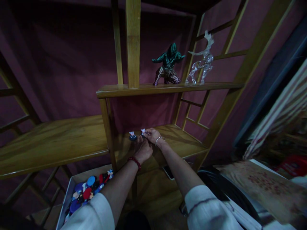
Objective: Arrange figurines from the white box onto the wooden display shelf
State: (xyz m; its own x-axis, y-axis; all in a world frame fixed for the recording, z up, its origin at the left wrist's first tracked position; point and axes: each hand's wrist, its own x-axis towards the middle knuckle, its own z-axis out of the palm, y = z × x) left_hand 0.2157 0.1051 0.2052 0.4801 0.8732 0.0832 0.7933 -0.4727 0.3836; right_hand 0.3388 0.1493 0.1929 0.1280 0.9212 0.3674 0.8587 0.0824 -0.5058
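Note:
Both my hands reach into the lower right compartment of a wooden shelf (187,143). Between the fingers of my right hand (153,135) is a small white-and-dark figurine (143,131), held just above or on the board; I cannot tell which. My left hand (143,149) is close below it, fingers bent towards the figurine's lower part, which they partly hide. To the left, a similar small figurine (132,135) stands upright on a dark round base, near my left fingertips. A red bead bracelet is on my left wrist, a silver bangle on my right.
On the board above stand a dark green crouching figure (169,64) and a clear deer ornament (201,64). An open box (69,191) of colourful figurines is below left. A phone-like object (169,172) lies under my right forearm. Striped cloth (278,111) hangs at the right.

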